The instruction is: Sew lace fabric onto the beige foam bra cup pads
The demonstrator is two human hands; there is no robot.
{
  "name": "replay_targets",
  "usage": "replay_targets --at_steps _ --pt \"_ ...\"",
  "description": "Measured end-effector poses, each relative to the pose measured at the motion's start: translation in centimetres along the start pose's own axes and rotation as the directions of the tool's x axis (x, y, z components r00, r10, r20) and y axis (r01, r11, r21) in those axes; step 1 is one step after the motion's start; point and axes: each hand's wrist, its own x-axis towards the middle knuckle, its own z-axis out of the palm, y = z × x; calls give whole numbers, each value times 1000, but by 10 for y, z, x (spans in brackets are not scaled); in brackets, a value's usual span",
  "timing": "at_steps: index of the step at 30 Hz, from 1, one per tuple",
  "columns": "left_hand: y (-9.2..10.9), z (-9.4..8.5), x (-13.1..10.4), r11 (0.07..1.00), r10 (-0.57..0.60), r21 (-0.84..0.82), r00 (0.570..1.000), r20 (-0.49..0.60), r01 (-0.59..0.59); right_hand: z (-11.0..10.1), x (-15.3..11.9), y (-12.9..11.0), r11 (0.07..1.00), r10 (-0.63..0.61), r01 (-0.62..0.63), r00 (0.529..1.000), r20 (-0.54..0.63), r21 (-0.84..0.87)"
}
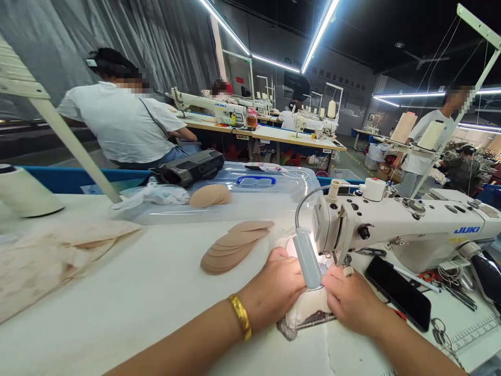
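A white sewing machine (410,224) stands at the right, its needle area lit by a grey gooseneck lamp (308,258). Beside the lamp, my left hand (276,284), below a gold bracelet, presses on a pale piece under the machine head, fingers together and partly hidden by the lamp. My right hand (348,295) is closed at the right side of the needle area, its fingertips near the same spot. What either hand grips is too hidden to make out. Left of my left hand, tan oval pieces (229,250) lie fanned out on the white table (156,303).
Beige fabric (58,256) and a thread cone (27,192) lie at the left. More ovals (210,196) rest by a clear plastic box (274,183) and a black device (191,167). A black phone (399,292), tweezers and scissors lie right. Several people work beyond.
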Motion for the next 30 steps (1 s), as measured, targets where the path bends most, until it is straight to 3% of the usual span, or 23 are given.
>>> replay_targets --at_steps 4,9,11,13,17,18,19,20,22,24,26,28,30 --pt "22 -7 -8 986 -49 165 995 85 34 -2 1 1 999 -36 35 998 -43 -30" --pt "80 -3 -66 970 99 221 995 34 -104 5 -18 7 994 -104 105 988 -113 9" --pt "92 -10 -98 978 31 206 999 -37 -23 14 -24 15 990 -133 140 981 -142 36" --pt "92 -30 -131 975 -148 150 983 -111 164 21 -27 23 978 -176 192 971 -161 85" --pt "59 -90 -183 833 -535 89 836 -119 546 22 -24 26 955 -253 276 948 -191 106" --pt "45 -103 -191 753 -641 135 764 -71 644 20 -22 25 952 -271 292 943 -192 92" --pt "32 -113 -197 650 -745 179 666 -42 738 17 -21 22 950 -285 304 940 -189 78" --pt "18 -120 -201 593 -792 196 610 -36 781 15 -20 19 948 -294 311 938 -184 67" --pt "0 -128 -202 544 -832 183 554 -3 819 9 -19 9 946 -303 317 940 -156 74" --pt "-5 -130 -196 568 -822 115 569 24 815 3 -21 -7 943 -284 301 951 -126 143" --pt "3 -131 -182 612 -790 14 612 29 790 -5 -23 -30 928 -220 241 970 -104 285" --pt "20 -132 -165 664 -743 -108 669 20 740 -12 -24 -58 873 -87 104 995 -57 477" --pt "36 -133 -147 690 -691 -290 722 7 663 -18 -19 -88 749 70 -87 996 52 656"
